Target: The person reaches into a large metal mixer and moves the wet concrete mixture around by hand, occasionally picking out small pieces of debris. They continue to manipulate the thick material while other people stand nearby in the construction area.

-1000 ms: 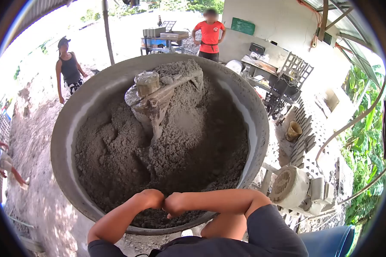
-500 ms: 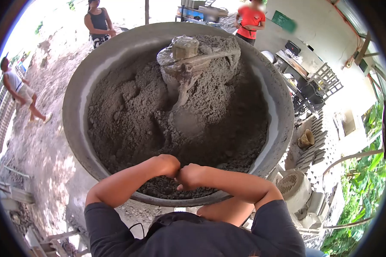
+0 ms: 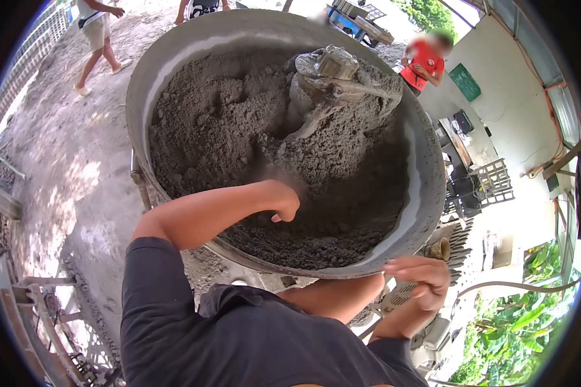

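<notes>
Left hand [image 3: 283, 201] curled into loose fist over grey concrete mix [image 3: 239, 129], knuckles down near middle of pan mixer drum [image 3: 426, 213]; whether it pinches any mix, cannot tell. Right hand [image 3: 421, 276] fingers spread, resting on near drum rim. Mixer paddle hub [image 3: 332, 68] caked, at far side (not touched). Step in hand looks like checking mix by feel; next move calls for firm squeeze of handful, well apart from paddles.
</notes>
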`<action>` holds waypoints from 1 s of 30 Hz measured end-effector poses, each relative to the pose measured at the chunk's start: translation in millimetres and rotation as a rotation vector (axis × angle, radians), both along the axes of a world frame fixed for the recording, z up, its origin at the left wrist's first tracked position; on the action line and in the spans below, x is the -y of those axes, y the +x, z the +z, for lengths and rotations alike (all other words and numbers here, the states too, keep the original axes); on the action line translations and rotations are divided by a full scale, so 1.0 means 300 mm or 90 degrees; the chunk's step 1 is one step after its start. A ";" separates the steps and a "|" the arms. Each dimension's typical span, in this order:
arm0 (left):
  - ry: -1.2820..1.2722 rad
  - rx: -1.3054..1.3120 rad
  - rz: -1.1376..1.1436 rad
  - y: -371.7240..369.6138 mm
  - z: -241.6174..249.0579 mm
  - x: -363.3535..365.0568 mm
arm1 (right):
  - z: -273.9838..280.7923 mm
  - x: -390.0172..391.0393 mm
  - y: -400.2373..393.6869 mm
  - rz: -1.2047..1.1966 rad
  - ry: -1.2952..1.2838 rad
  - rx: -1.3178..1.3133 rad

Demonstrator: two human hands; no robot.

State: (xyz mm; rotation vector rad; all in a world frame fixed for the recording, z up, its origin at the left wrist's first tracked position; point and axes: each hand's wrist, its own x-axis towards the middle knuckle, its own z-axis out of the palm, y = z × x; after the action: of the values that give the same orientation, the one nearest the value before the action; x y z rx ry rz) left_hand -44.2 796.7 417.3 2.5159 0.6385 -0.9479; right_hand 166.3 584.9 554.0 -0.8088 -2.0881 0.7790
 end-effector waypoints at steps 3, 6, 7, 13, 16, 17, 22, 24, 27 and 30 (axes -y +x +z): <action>-0.004 0.009 -0.033 -0.005 0.016 0.010 | -0.146 0.176 0.222 -0.568 0.011 -0.312; -0.013 0.001 -0.020 -0.003 0.001 0.011 | -0.553 0.370 0.413 -0.896 -0.126 -0.435; -0.019 -0.014 -0.007 -0.002 -0.004 0.010 | -0.699 0.463 0.397 -0.990 -0.302 -0.483; -0.020 -0.046 -0.027 0.025 -0.052 0.026 | -1.250 0.814 0.119 -1.015 -0.965 -0.419; -0.017 -0.033 -0.025 0.036 -0.025 0.046 | -1.302 0.810 0.087 -1.132 -0.926 -0.632; -0.027 -0.028 -0.032 0.040 -0.028 0.053 | -1.304 0.797 0.080 -1.168 -0.899 -0.706; -0.057 -0.031 -0.019 0.052 -0.061 0.066 | -1.264 0.719 0.103 -1.324 -0.664 -1.055; -0.046 -0.029 -0.027 0.049 -0.071 0.052 | -1.154 0.624 0.136 -1.360 -0.479 -1.158; -0.026 -0.042 -0.023 0.043 -0.069 0.037 | -0.812 0.479 0.236 -1.045 -0.104 -0.937; -0.013 -0.028 0.009 0.048 -0.090 0.024 | -0.186 0.299 0.061 -0.612 0.294 -0.675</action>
State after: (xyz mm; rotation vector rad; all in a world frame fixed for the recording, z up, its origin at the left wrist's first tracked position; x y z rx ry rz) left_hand -29.7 789.5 390.3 2.4762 0.6550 -1.0024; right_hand 184.6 495.1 498.1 -0.7569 -0.7136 0.0823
